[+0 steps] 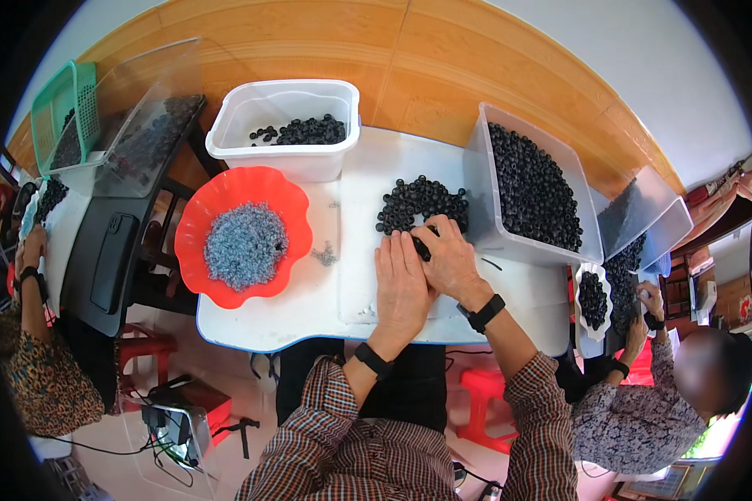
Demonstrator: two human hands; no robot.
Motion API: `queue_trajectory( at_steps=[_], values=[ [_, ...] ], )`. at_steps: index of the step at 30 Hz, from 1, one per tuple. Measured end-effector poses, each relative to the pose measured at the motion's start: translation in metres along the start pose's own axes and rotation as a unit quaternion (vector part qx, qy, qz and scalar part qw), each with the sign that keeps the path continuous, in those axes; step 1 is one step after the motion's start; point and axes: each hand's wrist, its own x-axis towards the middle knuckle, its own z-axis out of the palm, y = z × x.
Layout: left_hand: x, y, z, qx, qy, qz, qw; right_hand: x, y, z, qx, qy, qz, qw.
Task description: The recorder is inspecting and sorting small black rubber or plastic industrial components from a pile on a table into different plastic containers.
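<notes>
My two hands meet over the white table, at the near edge of a loose pile of small round black pieces (418,203). The right hand (455,263) curls its fingers round a black piece (424,243). Against it lies my left hand (403,288), its fingers straight and pressed together, pointing at the pile. Its thumb is hidden, and I cannot make out what lies under its fingers. To the left stands a red scalloped bowl (194,250) of small translucent grey-blue pieces (246,246). A few similar clear bits (324,255) lie on the table beside it.
Behind the bowl stands a white tub (282,159) partly filled with black pieces. A translucent bin (526,242) heaped with them is at the right. Co-workers sit at both sides, one with a hand (35,246) at the left and one with hands (647,298) at the right.
</notes>
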Motion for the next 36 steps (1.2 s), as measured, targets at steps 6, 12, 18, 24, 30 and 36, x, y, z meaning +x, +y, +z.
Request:
queue_trajectory(
  at_steps=[6, 12, 18, 24, 30, 36],
  values=[
    [0.001, 0.001, -0.004, -0.011, -0.002, 0.0, 1.0, -0.003, 0.002, -0.02, 0.045, -0.006, 0.015, 0.999],
    [-0.003, -0.005, -0.006, -0.042, 0.005, 0.0, 0.999, -0.007, 0.015, -0.026, 0.308, 0.029, 0.148, 0.939],
    [-0.005, -0.005, -0.002, -0.077, -0.004, 0.012, 0.997, -0.027, 0.03, -0.029, 0.341, 0.08, 0.126, 0.928],
    [-0.024, 0.008, -0.022, -0.056, -0.002, 0.068, 0.996, -0.066, 0.015, -0.077, 0.439, 0.124, 0.168, 0.874],
    [-0.037, 0.016, -0.014, -0.122, -0.003, 0.082, 0.989, -0.125, 0.018, -0.034, 0.262, 0.282, 0.272, 0.882],
    [-0.056, 0.013, -0.023, -0.165, 0.036, 0.073, 0.983, -0.159, -0.017, -0.012, 0.018, 0.174, 0.141, 0.974]
  ],
)
